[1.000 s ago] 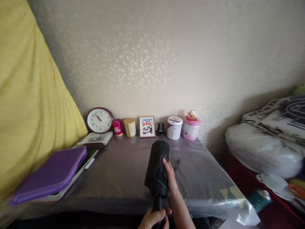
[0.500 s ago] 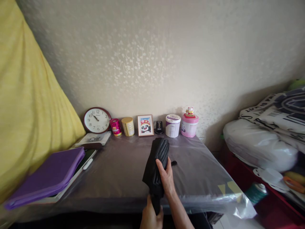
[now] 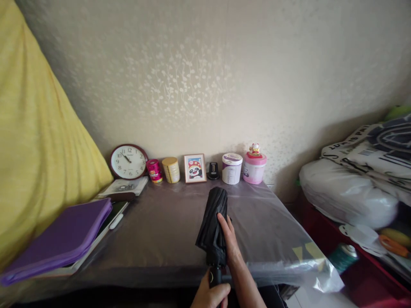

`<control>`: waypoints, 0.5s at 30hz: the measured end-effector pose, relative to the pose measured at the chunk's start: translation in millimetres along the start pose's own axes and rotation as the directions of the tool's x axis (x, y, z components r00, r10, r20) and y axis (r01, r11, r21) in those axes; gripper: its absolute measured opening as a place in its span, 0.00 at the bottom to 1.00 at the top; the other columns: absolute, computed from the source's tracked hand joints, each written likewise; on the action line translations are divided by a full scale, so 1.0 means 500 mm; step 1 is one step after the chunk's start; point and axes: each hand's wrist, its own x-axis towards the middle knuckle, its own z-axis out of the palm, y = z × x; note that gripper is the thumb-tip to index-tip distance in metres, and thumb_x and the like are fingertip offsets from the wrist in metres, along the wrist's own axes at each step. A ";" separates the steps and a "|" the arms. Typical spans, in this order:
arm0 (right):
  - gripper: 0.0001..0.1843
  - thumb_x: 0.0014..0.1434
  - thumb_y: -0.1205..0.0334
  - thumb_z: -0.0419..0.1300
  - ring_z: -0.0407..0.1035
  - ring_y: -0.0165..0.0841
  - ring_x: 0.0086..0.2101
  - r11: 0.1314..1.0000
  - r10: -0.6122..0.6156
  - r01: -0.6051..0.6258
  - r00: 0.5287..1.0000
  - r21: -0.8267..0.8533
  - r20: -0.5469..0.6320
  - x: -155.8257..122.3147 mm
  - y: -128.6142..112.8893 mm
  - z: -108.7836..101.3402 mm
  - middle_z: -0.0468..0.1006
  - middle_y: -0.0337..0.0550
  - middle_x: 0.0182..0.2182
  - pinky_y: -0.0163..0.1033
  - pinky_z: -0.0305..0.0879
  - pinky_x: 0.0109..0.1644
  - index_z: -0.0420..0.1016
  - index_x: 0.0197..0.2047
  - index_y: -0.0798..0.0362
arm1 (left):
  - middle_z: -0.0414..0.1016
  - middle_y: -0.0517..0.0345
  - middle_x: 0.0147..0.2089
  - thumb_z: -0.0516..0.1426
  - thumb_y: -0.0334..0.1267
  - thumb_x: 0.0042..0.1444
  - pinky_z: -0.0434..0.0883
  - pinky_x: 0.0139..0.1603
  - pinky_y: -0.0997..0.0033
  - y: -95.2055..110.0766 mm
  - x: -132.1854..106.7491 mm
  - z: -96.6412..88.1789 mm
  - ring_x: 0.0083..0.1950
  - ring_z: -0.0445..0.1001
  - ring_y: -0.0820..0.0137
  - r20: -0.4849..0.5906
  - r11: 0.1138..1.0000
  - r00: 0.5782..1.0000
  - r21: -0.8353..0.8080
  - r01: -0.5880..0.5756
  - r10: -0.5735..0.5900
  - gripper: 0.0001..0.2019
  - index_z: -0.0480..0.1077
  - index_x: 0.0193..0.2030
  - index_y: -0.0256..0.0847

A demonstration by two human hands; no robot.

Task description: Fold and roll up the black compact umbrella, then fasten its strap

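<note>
A folded black umbrella (image 3: 212, 226) points away from me over the near part of the table, its canopy gathered in loose pleats. My left hand (image 3: 210, 291) is wrapped round the dark handle (image 3: 215, 276) at the near end, thumb across it. Along the right side of the canopy lies my right hand (image 3: 229, 239), thumb on top and the other fingers mostly hidden behind the fabric. It grips the folded cloth.
A covered table (image 3: 154, 231) carries a clock (image 3: 129, 161), several tins, a framed panda picture (image 3: 195, 168) and a pink tub (image 3: 254, 169) along the wall. A purple folder (image 3: 61, 235) lies left. A red box (image 3: 366, 273) and bagged bedding (image 3: 346, 192) stand right.
My right hand has shifted round the right side of the canopy, and the umbrella has turned a little. My left hand has rolled round the handle, its thumb now on top.
</note>
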 end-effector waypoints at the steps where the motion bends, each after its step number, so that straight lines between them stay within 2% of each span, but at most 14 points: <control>1: 0.32 0.45 0.48 0.62 0.70 0.36 0.38 0.999 -0.035 0.034 0.999 -0.038 -0.013 0.003 0.003 -0.001 0.75 0.41 0.40 0.37 0.67 0.41 0.65 0.53 0.49 | 0.62 0.67 0.15 0.55 0.44 0.44 0.61 0.28 0.73 -0.007 0.007 0.000 0.20 0.64 0.72 -0.086 0.996 0.996 0.083 -0.028 0.035 0.18 0.64 0.42 0.38; 4: 0.35 0.45 0.49 0.62 0.70 0.35 0.36 0.985 -0.116 0.112 0.993 -0.131 -0.022 0.009 0.012 -0.002 0.75 0.40 0.40 0.36 0.67 0.39 0.60 0.56 0.48 | 0.73 0.56 0.29 0.55 0.39 0.43 0.64 0.41 0.72 -0.026 0.027 -0.007 0.37 0.72 0.66 -0.290 0.949 0.934 0.292 -0.122 0.210 0.25 0.60 0.51 0.37; 6: 0.37 0.44 0.49 0.62 0.70 0.33 0.32 0.978 -0.147 0.141 0.989 -0.152 -0.028 0.008 0.013 0.001 0.75 0.40 0.36 0.36 0.67 0.35 0.58 0.57 0.48 | 0.74 0.49 0.38 0.56 0.40 0.42 0.63 0.44 0.72 -0.032 0.033 -0.015 0.44 0.71 0.63 -0.346 0.918 0.913 0.389 -0.071 0.218 0.28 0.58 0.53 0.35; 8: 0.36 0.43 0.49 0.63 0.69 0.32 0.27 0.982 -0.140 0.134 0.989 -0.136 -0.040 0.003 0.008 0.006 0.75 0.39 0.31 0.35 0.67 0.30 0.59 0.55 0.49 | 0.74 0.46 0.40 0.57 0.42 0.42 0.63 0.43 0.72 -0.029 0.030 -0.021 0.45 0.71 0.62 -0.363 0.902 0.915 0.431 -0.004 0.178 0.31 0.56 0.54 0.34; 10: 0.35 0.43 0.48 0.63 0.68 0.31 0.23 0.992 -0.097 0.093 0.994 -0.085 -0.040 -0.003 -0.002 0.010 0.74 0.37 0.27 0.34 0.66 0.26 0.61 0.53 0.50 | 0.74 0.50 0.37 0.57 0.43 0.42 0.64 0.40 0.74 -0.019 0.019 -0.025 0.40 0.72 0.64 -0.309 0.909 0.935 0.415 -0.031 0.173 0.32 0.56 0.54 0.36; 11: 0.34 0.43 0.47 0.63 0.68 0.31 0.22 0.997 -0.061 0.060 0.998 -0.046 -0.026 -0.006 -0.007 0.012 0.74 0.36 0.25 0.34 0.65 0.25 0.62 0.52 0.50 | 0.73 0.53 0.33 0.57 0.44 0.42 0.64 0.37 0.74 -0.012 0.013 -0.026 0.36 0.72 0.66 -0.248 0.924 0.954 0.378 -0.062 0.166 0.31 0.56 0.54 0.37; 13: 0.31 0.43 0.45 0.62 0.68 0.31 0.22 0.998 0.017 -0.019 0.999 0.052 0.041 -0.013 -0.017 0.015 0.74 0.37 0.24 0.33 0.64 0.23 0.64 0.49 0.51 | 0.69 0.62 0.24 0.55 0.46 0.44 0.63 0.30 0.74 0.002 -0.001 -0.024 0.25 0.68 0.71 -0.093 0.962 0.988 0.254 -0.097 0.124 0.26 0.59 0.51 0.39; 15: 0.29 0.44 0.43 0.61 0.69 0.31 0.22 0.988 0.072 -0.089 0.989 0.130 0.131 -0.018 -0.025 0.017 0.74 0.40 0.25 0.34 0.64 0.23 0.66 0.45 0.53 | 0.64 0.65 0.18 0.52 0.46 0.47 0.61 0.25 0.75 0.012 -0.010 -0.019 0.20 0.62 0.75 0.030 0.986 0.995 0.131 -0.100 0.097 0.18 0.64 0.43 0.38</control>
